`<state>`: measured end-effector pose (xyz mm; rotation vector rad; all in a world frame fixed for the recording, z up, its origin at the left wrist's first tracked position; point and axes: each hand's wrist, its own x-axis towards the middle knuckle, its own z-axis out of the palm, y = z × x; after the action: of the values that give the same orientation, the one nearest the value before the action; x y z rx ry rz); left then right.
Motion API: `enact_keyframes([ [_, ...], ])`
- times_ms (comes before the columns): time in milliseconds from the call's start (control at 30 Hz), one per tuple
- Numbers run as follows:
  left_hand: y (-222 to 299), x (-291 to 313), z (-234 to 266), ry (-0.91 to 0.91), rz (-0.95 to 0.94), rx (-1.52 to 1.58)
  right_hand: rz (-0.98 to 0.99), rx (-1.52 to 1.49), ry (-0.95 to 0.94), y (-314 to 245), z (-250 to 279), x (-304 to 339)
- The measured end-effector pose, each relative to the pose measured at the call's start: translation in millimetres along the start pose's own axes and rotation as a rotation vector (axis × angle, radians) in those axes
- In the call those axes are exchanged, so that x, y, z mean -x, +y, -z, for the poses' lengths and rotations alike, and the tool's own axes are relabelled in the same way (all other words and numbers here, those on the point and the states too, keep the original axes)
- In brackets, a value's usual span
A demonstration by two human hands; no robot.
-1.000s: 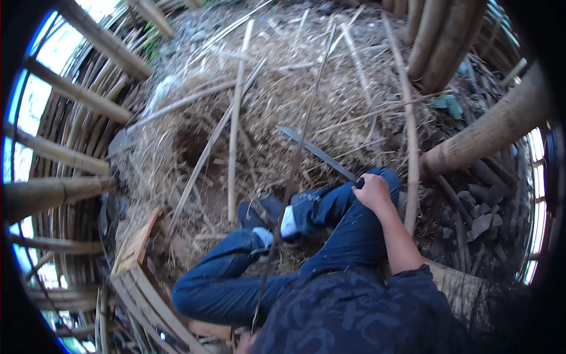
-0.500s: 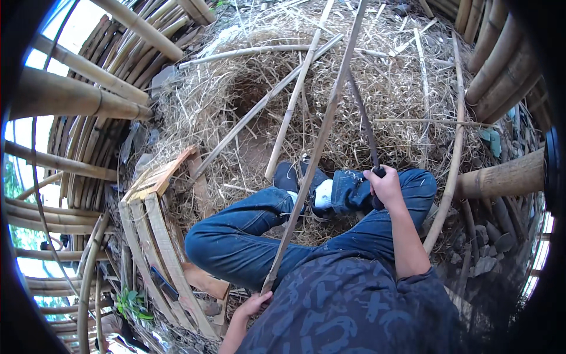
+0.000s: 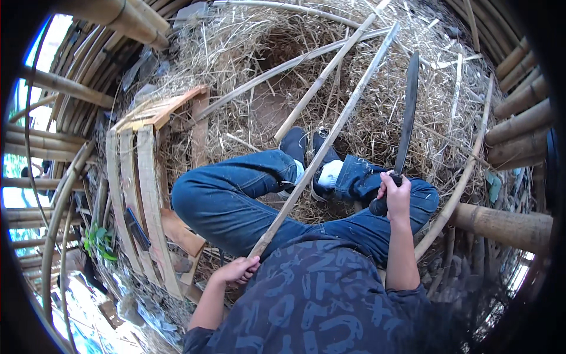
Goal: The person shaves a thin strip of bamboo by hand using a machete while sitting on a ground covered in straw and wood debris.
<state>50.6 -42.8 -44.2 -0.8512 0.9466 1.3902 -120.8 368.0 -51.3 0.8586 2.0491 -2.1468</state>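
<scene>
My left hand (image 3: 237, 270) grips the near end of a long split bamboo strip (image 3: 321, 150). The strip slants away across my crossed legs, its far tip over the straw. My right hand (image 3: 395, 193) is wrapped around the black handle of a machete (image 3: 407, 112). Its long dark blade points up and away, to the right of the strip and apart from it. Under the strip's far part, two more bamboo pieces lie crossed: a thin flat strip (image 3: 283, 68) and a rounder stick (image 3: 321, 82).
A slatted wooden crate (image 3: 147, 189) stands at my left, with a dark flat object (image 3: 137, 229) on its slats. Dry straw (image 3: 377, 100) covers the ground ahead. A curved bamboo pole (image 3: 466, 177) and a thick bamboo post (image 3: 501, 227) are at right; bamboo walls surround me.
The machete blade has swung up and to the right, away from the strip. My left hand still holds the strip, whose far tip now shows lower in view. My view has tilted and shifted.
</scene>
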Motion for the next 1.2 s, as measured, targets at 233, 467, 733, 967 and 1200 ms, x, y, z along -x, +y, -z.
enact_keyframes([
  [233, 6, -4, -11, 0.171, -0.043, -0.305, 0.066, 0.247, -0.211, 5, -27, 26],
  [467, 21, 6, -42, 0.324, -0.202, -0.543, 0.131, 0.492, -0.461, 15, -56, 43],
  [733, 39, 10, -82, 0.397, -0.422, -0.637, 0.139, 0.578, -0.525, 18, -57, 51],
  [967, 71, 6, -93, 0.160, -0.406, -0.581, 0.337, 0.654, -0.550, 26, -42, 66],
  [1200, 91, 2, -94, -0.176, -0.187, -0.112, 0.397, 0.815, -0.560, 15, -46, 69],
])
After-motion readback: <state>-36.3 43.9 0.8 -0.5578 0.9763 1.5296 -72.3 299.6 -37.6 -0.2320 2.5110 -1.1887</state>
